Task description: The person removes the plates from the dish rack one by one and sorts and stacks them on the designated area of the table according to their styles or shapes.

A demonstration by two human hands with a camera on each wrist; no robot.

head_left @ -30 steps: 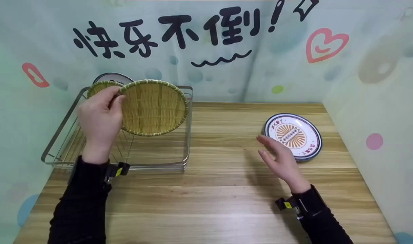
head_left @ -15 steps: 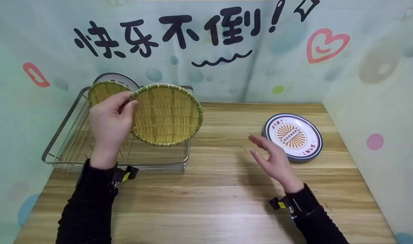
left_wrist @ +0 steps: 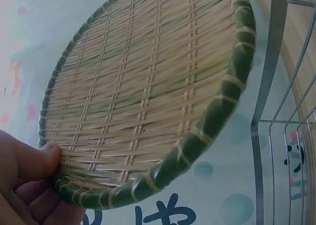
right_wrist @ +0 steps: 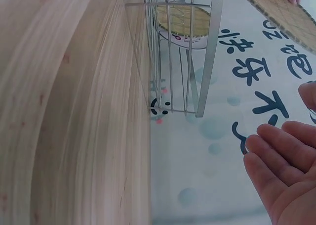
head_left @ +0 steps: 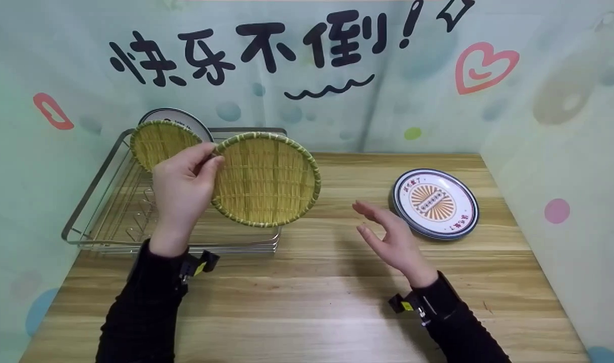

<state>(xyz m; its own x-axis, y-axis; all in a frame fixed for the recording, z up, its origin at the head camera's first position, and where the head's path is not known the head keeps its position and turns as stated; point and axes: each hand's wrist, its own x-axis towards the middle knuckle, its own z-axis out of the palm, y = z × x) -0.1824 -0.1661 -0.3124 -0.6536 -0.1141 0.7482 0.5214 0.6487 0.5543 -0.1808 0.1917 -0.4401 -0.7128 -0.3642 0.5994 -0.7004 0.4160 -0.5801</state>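
My left hand (head_left: 184,194) pinches the rim of a round woven bamboo tray (head_left: 266,179), thumb over the edge. The tray is held up over the right part of the wire dish rack (head_left: 246,247). In the left wrist view the woven face and green bound rim of the bamboo tray (left_wrist: 143,86) fill most of the picture. My right hand (head_left: 392,242) hovers over the table with fingers extended and nothing in it, just left of the plates (head_left: 433,201). In the right wrist view the palm of my right hand (right_wrist: 291,175) shows bare.
A second woven tray (head_left: 161,141) leans upright in the rack's back left, in front of a white plate (head_left: 181,118) with a dark rim. Patterned plates lie stacked at the table's right. A printed curtain (head_left: 317,121) stands behind the table (head_left: 307,312).
My left hand has carried the bamboo tray rightward and a little toward me, uncovering more of the second tray. My right hand has drifted left, away from the plates.
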